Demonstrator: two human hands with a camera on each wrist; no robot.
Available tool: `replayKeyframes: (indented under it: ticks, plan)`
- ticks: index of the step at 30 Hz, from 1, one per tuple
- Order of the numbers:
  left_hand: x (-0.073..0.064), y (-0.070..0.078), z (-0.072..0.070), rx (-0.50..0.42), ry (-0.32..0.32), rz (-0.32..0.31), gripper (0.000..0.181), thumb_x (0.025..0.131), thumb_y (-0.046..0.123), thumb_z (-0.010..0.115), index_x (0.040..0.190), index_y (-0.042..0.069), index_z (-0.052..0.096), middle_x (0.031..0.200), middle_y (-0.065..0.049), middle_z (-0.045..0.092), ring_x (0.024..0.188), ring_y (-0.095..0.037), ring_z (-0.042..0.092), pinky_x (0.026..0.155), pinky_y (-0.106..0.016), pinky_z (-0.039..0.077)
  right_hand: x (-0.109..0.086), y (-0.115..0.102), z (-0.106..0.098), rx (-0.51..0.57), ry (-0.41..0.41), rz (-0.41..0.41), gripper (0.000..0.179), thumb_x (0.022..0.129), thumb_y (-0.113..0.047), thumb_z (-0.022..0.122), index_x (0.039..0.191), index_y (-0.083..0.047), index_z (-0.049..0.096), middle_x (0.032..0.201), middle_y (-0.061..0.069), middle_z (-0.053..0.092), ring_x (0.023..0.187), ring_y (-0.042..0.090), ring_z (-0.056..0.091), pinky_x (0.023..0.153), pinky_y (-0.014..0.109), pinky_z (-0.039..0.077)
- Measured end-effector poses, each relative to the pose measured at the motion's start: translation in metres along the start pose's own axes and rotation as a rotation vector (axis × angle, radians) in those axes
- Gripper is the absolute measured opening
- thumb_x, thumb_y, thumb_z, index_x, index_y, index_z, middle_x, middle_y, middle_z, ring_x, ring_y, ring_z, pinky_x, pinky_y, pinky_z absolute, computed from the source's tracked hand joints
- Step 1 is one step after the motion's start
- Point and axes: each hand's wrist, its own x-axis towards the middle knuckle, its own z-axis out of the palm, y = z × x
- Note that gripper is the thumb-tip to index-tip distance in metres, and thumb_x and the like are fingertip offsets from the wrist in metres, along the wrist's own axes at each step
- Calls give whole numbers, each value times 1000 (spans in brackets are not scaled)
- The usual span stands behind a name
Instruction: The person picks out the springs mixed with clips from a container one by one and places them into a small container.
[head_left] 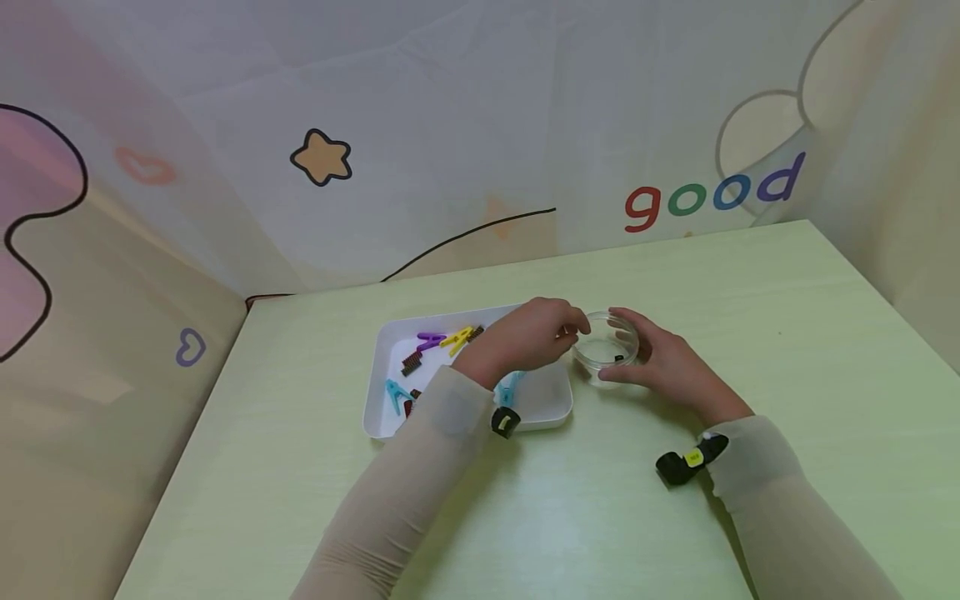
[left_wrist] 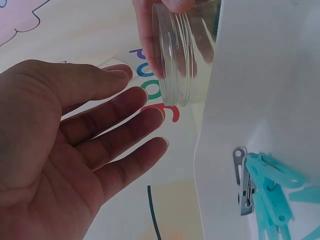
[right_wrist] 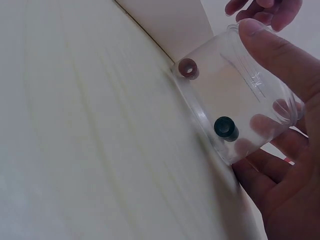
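- Right hand [head_left: 660,362]: clear jar [head_left: 606,340] gripped, thumb and fingers wrapped round its sides near the rim.
- Left hand [head_left: 528,333]: fingers loosely extended, held by the jar's mouth, over the tray's right part; nothing is seen held.
- Jar: held just right of the tray; a reddish-brown bead [right_wrist: 188,68] and a dark green bead [right_wrist: 225,128] are contained at its bottom, apart.
- White tray [head_left: 543,396]: purple clip [head_left: 431,341], yellow clip [head_left: 457,340], turquoise clips [left_wrist: 272,195] and brown ribbed pieces [head_left: 411,363] are scattered inside; a grey metal clip [left_wrist: 243,182] is touched by turquoise ones.
- Tray is set on the pale table [head_left: 577,508].
- Printed cloth [head_left: 450,125] is hung behind.
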Motion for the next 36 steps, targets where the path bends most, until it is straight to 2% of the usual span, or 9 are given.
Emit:
replayKeyframes:
  ticks: [7,12,21,36]
  plan:
    - [-2,-2,0,-11,4,-22,29,92,16,44,115,15,61,113,5,62,102,-8,56,91,-24,46,0,0,1,10,-1,7,89,66,-62,67,138,-48,17,148,-3,28,132,29,33,101,57,32]
    - [-3,-5,-1,-25,2,-43,28,93,17,45,116,16,61,115,2,62,102,-9,55,92,-25,46,0,1,0,9,-4,9,89,66,-63,66,138,-50,15,148,-1,28,132,30,33,101,57,32]
    - [-4,-8,-1,-23,17,-36,26,92,18,47,114,15,61,114,0,62,96,-8,54,89,-25,47,1,2,2,19,12,-4,87,64,-65,66,136,-51,19,147,-5,29,132,26,35,102,54,33]
    - [-4,-12,0,-24,14,-34,26,93,17,47,114,16,61,112,1,62,95,-8,54,88,-24,48,0,0,1,25,1,10,86,66,-62,67,136,-52,17,147,-1,29,132,28,33,102,55,32]
